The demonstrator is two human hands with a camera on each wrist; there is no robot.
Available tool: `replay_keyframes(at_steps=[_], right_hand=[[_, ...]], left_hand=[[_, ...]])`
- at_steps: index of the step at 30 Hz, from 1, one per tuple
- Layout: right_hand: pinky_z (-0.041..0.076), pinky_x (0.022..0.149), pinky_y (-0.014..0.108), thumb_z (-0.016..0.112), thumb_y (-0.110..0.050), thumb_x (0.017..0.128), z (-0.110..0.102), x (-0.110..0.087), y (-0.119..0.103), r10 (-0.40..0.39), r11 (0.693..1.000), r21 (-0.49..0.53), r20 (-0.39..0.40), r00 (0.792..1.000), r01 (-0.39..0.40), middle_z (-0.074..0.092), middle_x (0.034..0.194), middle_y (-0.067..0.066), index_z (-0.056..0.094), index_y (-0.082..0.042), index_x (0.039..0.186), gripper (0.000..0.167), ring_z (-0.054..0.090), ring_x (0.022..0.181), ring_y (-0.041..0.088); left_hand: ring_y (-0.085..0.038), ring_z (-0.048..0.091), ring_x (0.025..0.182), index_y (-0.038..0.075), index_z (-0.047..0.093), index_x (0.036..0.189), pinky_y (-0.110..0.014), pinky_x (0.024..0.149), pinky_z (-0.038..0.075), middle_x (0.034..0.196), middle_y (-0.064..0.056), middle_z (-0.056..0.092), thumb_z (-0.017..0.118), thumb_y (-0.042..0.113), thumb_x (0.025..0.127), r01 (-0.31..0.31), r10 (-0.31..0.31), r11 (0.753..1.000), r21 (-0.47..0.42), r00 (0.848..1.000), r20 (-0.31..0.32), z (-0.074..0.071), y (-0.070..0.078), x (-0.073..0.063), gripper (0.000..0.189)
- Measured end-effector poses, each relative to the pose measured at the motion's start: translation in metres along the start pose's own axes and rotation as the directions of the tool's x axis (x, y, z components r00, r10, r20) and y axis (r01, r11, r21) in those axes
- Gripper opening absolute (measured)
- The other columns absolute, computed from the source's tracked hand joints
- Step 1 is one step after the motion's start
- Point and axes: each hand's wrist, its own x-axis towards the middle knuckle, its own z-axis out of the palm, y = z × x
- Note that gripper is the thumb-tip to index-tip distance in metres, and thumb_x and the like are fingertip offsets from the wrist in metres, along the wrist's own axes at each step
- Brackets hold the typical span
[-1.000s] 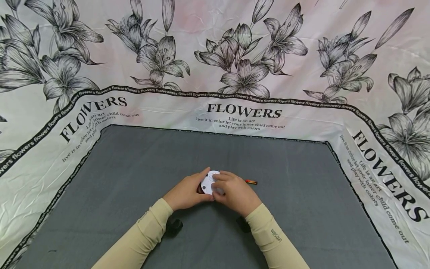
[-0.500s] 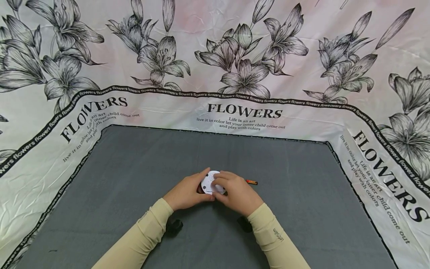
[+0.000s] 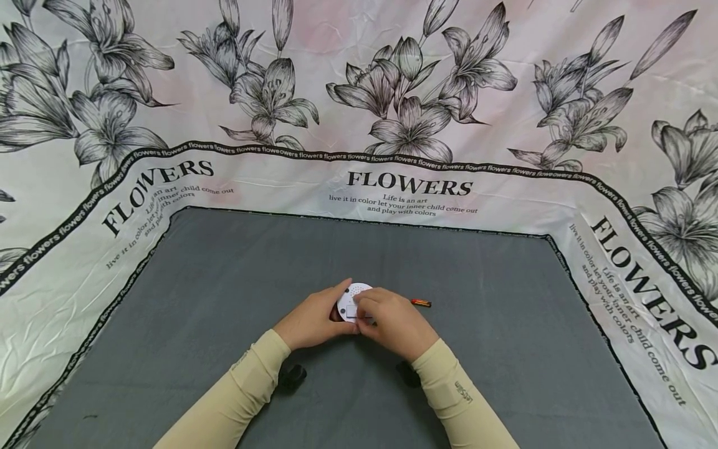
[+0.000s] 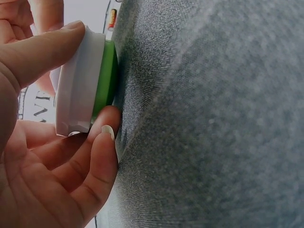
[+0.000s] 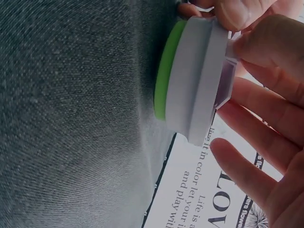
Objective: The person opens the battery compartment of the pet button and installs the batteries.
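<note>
A round white plastic device (image 3: 343,305) with small holes in its upper face lies low over the grey cloth, green underside (image 5: 168,71) down. My left hand (image 3: 311,321) grips its left side, thumb over the rim and fingers curled beneath. From the right, my right hand (image 3: 395,321) reaches over the face. Its thumb and fingers pinch a small battery cover (image 5: 226,85), which stands tilted up from the device in the right wrist view. The fingers hide much of the device's right half in the head view.
A small red and black battery (image 3: 421,303) lies on the grey cloth (image 3: 252,262) just right of my right hand. White fabric printed with flowers and lettering (image 3: 409,184) borders the cloth. Dark wrist-worn pieces (image 3: 293,377) show beneath the forearms.
My right fingers shift over the device's face, and a rectangular patch near its lower edge shows more to the left now. My left hand keeps its grip; the battery stays put.
</note>
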Motion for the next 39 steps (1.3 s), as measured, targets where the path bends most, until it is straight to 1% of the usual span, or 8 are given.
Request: replay_keyframes(at_steps=[6,13,18,22,26,31,35,39], right_hand=[[0.061,0.09,0.033,0.087,-0.006,0.086,-0.005,0.001,-0.003,-0.012,0.999,-0.036,-0.002,1.0,0.012,0.077,0.095,-0.004,0.071,-0.018,0.085,0.02,0.074,0.102,0.015],[0.056,0.078,0.029,0.087,-0.006,0.086,-0.011,-0.004,-0.002,0.006,0.999,-0.034,-0.007,1.0,-0.007,0.068,0.082,-0.008,0.071,-0.018,0.088,0.02,0.064,0.083,0.009],[0.058,0.078,0.03,0.085,-0.009,0.09,-0.015,-0.018,0.006,0.069,0.997,-0.035,0.014,0.998,-0.068,0.074,0.091,-0.006,0.075,-0.018,0.099,0.016,0.067,0.085,0.009],[0.061,0.082,0.035,0.087,-0.012,0.09,-0.026,-0.035,0.024,0.152,0.986,-0.063,-0.016,0.988,-0.153,0.078,0.101,-0.005,0.078,-0.017,0.108,0.021,0.073,0.092,0.011],[0.061,0.082,0.038,0.089,-0.013,0.089,-0.04,-0.061,0.045,0.255,0.962,-0.097,-0.032,0.967,-0.257,0.078,0.1,-0.005,0.077,-0.018,0.105,0.021,0.073,0.092,0.012],[0.059,0.077,0.038,0.087,-0.012,0.091,-0.052,-0.1,0.066,0.409,0.908,-0.11,0.016,0.912,-0.405,0.078,0.101,-0.006,0.077,-0.021,0.102,0.017,0.071,0.09,0.011],[0.057,0.074,0.038,0.086,-0.01,0.09,-0.056,-0.123,0.077,0.476,0.874,-0.13,0.038,0.878,-0.468,0.077,0.099,-0.003,0.076,-0.019,0.099,0.017,0.068,0.086,0.013],[0.05,0.07,0.035,0.085,-0.01,0.091,-0.057,-0.134,0.083,0.516,0.853,-0.132,0.06,0.855,-0.506,0.077,0.099,-0.001,0.074,-0.02,0.095,0.016,0.059,0.078,0.011]], left_hand=[[-0.021,0.062,0.136,0.009,0.031,0.171,-0.046,0.11,0.053,0.162,-0.01,0.055,0.083,0.046,0.096,0.009,-0.009,1.0,0.002,1.0,0.003,0.0,0.001,0.0,0.098],[-0.023,0.061,0.139,0.009,0.033,0.171,-0.049,0.113,0.051,0.163,-0.01,0.055,0.083,0.047,0.095,0.005,-0.005,1.0,0.0,1.0,-0.007,0.002,0.004,0.002,0.098],[-0.017,0.062,0.13,0.013,0.032,0.172,-0.045,0.108,0.051,0.162,-0.007,0.056,0.083,0.048,0.095,0.047,-0.047,0.999,0.003,0.999,0.003,0.009,0.004,-0.001,0.098],[-0.014,0.061,0.122,0.016,0.033,0.172,-0.042,0.104,0.05,0.159,-0.004,0.058,0.085,0.047,0.094,0.087,-0.087,0.996,0.003,0.996,-0.015,0.009,0.004,-0.002,0.099],[-0.013,0.061,0.12,0.018,0.034,0.172,-0.042,0.105,0.049,0.158,-0.002,0.059,0.087,0.047,0.092,0.099,-0.099,0.995,0.011,0.995,-0.029,0.007,0.006,-0.001,0.1],[-0.012,0.06,0.118,0.019,0.034,0.172,-0.041,0.105,0.048,0.157,-0.001,0.059,0.087,0.048,0.091,0.106,-0.105,0.994,0.021,0.994,-0.027,0.007,0.006,0.0,0.101],[-0.012,0.06,0.115,0.018,0.033,0.172,-0.041,0.102,0.049,0.154,-0.002,0.061,0.087,0.049,0.092,0.107,-0.106,0.994,0.026,0.994,-0.024,0.008,0.005,-0.001,0.101],[-0.014,0.06,0.119,0.018,0.033,0.172,-0.042,0.104,0.049,0.157,-0.003,0.06,0.086,0.05,0.092,0.1,-0.099,0.995,0.029,0.995,-0.027,0.008,0.005,-0.001,0.101]])
